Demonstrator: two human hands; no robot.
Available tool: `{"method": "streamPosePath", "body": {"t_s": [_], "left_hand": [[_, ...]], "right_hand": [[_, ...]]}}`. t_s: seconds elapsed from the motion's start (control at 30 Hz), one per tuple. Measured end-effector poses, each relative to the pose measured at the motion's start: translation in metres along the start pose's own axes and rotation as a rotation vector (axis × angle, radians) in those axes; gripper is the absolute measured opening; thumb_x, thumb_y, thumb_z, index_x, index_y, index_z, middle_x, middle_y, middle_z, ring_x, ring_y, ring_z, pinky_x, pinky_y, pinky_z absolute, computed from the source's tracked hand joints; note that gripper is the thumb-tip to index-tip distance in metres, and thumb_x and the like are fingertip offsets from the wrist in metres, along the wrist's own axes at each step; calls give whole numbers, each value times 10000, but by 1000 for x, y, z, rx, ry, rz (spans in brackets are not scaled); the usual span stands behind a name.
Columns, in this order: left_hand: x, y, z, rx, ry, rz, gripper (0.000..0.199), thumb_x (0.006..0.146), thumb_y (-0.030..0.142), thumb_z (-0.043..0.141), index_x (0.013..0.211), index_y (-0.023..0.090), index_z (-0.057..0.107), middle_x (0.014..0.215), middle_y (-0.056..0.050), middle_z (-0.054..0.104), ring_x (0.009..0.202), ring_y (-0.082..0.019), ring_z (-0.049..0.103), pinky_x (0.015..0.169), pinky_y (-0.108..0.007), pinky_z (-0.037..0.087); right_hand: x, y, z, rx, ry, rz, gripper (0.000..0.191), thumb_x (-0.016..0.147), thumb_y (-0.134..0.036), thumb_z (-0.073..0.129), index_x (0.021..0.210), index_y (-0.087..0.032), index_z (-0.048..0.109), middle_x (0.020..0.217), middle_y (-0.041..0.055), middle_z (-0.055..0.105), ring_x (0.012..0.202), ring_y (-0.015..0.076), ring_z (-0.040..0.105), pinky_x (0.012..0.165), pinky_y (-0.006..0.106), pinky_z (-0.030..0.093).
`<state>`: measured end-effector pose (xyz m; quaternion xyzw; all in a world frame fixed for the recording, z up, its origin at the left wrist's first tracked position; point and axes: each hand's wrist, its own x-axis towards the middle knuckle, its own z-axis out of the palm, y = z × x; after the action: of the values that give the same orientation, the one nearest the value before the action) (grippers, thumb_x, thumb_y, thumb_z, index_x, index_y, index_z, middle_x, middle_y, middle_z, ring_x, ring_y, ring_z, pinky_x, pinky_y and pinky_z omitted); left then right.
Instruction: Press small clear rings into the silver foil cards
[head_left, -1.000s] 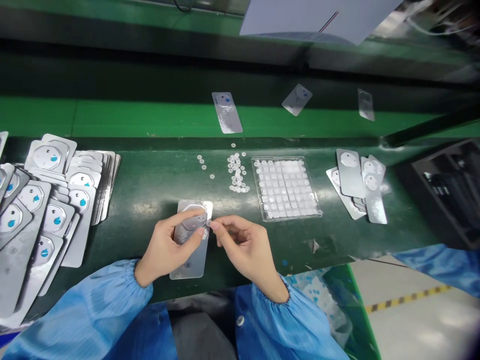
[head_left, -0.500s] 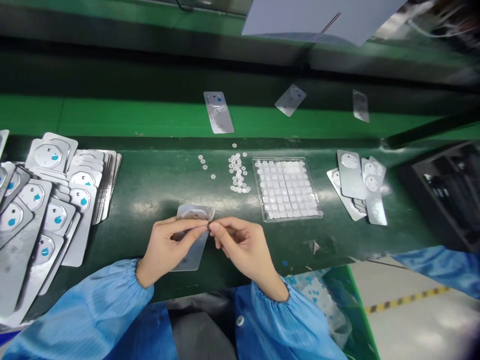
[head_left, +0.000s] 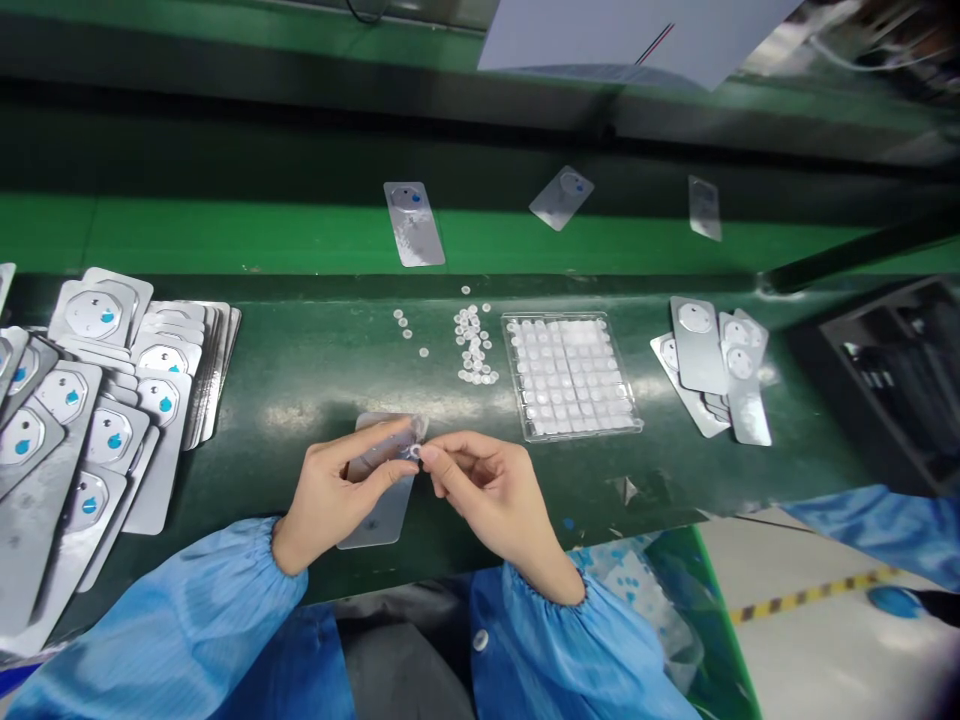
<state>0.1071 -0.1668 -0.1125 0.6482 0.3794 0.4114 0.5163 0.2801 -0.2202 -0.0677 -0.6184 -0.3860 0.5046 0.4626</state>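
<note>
Between the fingertips of my right hand (head_left: 486,492) is a small clear ring (head_left: 415,452), pinched by thumb and forefinger. My left hand (head_left: 341,485) has its thumb and forefinger apart around the ring. A clear filmy bit (head_left: 420,426) shows by the left forefinger's tip; which hand it belongs to, I cannot tell. Beneath the left hand a grey metal plate (head_left: 379,525) lies on the bench, its upper part mostly covered by fingers. Beyond my hands, several small round clear pieces (head_left: 472,350) lie loose, next to a clear tray (head_left: 637,428) filled with rows of whitish round pieces.
Stacked grey plates with blue dots (head_left: 161,460) fill the left side. More plates (head_left: 699,350) lie at right, beside a dark box (head_left: 885,360). Single plates (head_left: 416,235) rest on the green ledge. Another person's blue sleeve (head_left: 892,525) reaches in at right.
My left thumb and forefinger have parted, and the clear ring now shows at my right fingertips. The view has shifted slightly. A blue rounded thing has appeared at the lower right.
</note>
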Motion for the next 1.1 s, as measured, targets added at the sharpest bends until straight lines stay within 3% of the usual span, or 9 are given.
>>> {"method": "streamPosePath", "body": {"t_s": [0.1, 0.2, 0.27, 0.37, 0.53, 0.9, 1.0, 1.1], "left_hand": [[-4, 1, 1, -90, -29, -154, 609, 854, 288, 839, 1429, 281, 638, 1062, -44, 809, 838, -200, 783, 743, -260, 647], [-6, 3, 3, -189, -48, -230, 816, 909, 296, 774, 1618, 310, 371, 947, -40, 795, 781, -201, 767, 715, -286, 643], [-7, 5, 4, -220, -44, -258, 926, 915, 306, 764, 1667, 318, 224, 908, -40, 782, 755, -207, 754, 689, -300, 639], [-7, 6, 4, -233, -36, -274, 996, 915, 301, 765, 1682, 324, 129, 895, -40, 774, 759, -207, 743, 700, -310, 633], [-8, 6, 4, -260, -30, -272, 1030, 923, 282, 761, 1684, 336, 70, 860, -24, 763, 771, -195, 731, 730, -307, 626], [-7, 8, 3, -290, -58, -296, 1034, 922, 299, 756, 1685, 315, 58, 843, -9, 764, 748, -176, 729, 711, -279, 624], [-3, 14, 0, -334, -51, -313, 1012, 904, 313, 775, 1683, 285, 129, 848, -6, 768, 713, -157, 718, 661, -239, 609], [3, 16, -2, -353, -20, -346, 979, 847, 324, 832, 1653, 249, 281, 848, 2, 765, 693, -141, 705, 649, -219, 599]], "right_hand": [[-2, 5, 7, -71, 112, -75, 322, 885, -476, 760, 825, -160, 763, 601, 19, 647, 523, 127, 582, 485, 221, 479], [-4, 13, 15, -123, 179, -97, 308, 908, -460, 732, 839, -164, 779, 669, 46, 701, 526, 130, 585, 463, 225, 458], [-5, 18, 19, -140, 208, -104, 289, 921, -440, 724, 843, -167, 781, 709, 54, 723, 534, 128, 585, 467, 225, 460], [-6, 23, 21, -153, 215, -116, 270, 938, -419, 715, 854, -170, 777, 745, 58, 739, 556, 132, 600, 501, 236, 488], [-7, 24, 21, -187, 223, -128, 272, 958, -420, 701, 871, -171, 772, 797, 65, 761, 599, 147, 640, 538, 248, 519], [-6, 16, 21, -220, 217, -147, 281, 946, -422, 707, 813, -178, 746, 720, 42, 737, 547, 131, 600, 496, 244, 466], [-1, 7, 13, -184, 155, -81, 376, 877, -456, 781, 658, -190, 632, 581, 2, 642, 515, 122, 566, 478, 230, 443], [9, 4, 4, -74, 62, -1, 416, 770, -475, 883, 682, -188, 595, 619, -11, 634, 539, 117, 586, 469, 206, 444]]}}
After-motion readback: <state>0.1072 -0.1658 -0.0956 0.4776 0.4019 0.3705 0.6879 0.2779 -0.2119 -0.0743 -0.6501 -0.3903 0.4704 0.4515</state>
